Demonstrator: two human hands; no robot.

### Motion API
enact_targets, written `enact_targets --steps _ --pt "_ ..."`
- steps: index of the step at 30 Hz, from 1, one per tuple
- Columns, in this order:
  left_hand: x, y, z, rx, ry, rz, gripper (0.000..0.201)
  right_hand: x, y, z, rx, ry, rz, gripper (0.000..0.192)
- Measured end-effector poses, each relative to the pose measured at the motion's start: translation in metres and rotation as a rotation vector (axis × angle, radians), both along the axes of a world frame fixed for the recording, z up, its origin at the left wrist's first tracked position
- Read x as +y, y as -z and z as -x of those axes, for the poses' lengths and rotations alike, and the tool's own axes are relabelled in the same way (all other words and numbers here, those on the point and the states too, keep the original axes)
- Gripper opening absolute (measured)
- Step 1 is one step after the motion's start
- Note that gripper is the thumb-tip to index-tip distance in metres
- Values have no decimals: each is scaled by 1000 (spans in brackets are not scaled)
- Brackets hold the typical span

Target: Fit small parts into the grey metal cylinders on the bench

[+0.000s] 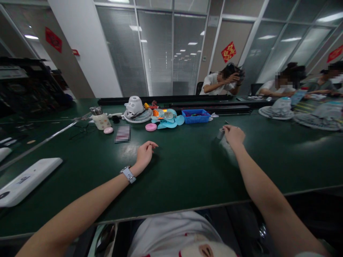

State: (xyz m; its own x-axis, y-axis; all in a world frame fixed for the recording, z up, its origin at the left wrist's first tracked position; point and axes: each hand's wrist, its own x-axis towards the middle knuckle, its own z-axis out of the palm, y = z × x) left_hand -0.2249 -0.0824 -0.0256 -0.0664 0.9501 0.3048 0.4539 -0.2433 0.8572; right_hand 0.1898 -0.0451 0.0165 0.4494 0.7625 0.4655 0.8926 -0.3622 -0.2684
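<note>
My right hand [234, 136] is over the right part of the green table [182, 171], its fingertips pinched on a small grey cylindrical piece [220, 134]. The exact kind of that piece is too small to make out. A short thin dark bit [227, 122] shows just beyond those fingers. My left hand [145, 152], with a watch [128, 174] on its wrist, rests on the table with loosely bent fingers and nothing in them. Nearest to it are a blurred card-like item [122, 134] and a round pink piece [151, 127].
Along the back stand a patterned cup [102, 121], a white fan part [134, 105], light-blue fan blades [171, 121] and a blue tray [196, 116] with small parts. A white case [29, 182] lies left. More fan parts [277, 109] sit right, where other people [219, 84] are seated.
</note>
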Motion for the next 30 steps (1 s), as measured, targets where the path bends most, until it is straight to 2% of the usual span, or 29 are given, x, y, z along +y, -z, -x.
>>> enact_targets --steps 3,12,20,23,27,30 --pt "0 -1 0 -1 -1 7 30 0 -1 1 8 1 -29 37" --pt "0 0 -1 12 -8 -3 30 2 -2 4 -10 4 51 33" --pt "-1 -4 -3 -15 -21 9 28 3 -1 -3 81 19 84 35" --pt "-1 -4 -3 -9 -26 19 28 7 5 -12 135 -23 63 41" --pt "0 -3 -2 19 -23 26 30 13 21 -26 253 -99 56 61" --pt "0 -3 -1 64 -2 25 32 15 27 -26 330 -109 39 54"
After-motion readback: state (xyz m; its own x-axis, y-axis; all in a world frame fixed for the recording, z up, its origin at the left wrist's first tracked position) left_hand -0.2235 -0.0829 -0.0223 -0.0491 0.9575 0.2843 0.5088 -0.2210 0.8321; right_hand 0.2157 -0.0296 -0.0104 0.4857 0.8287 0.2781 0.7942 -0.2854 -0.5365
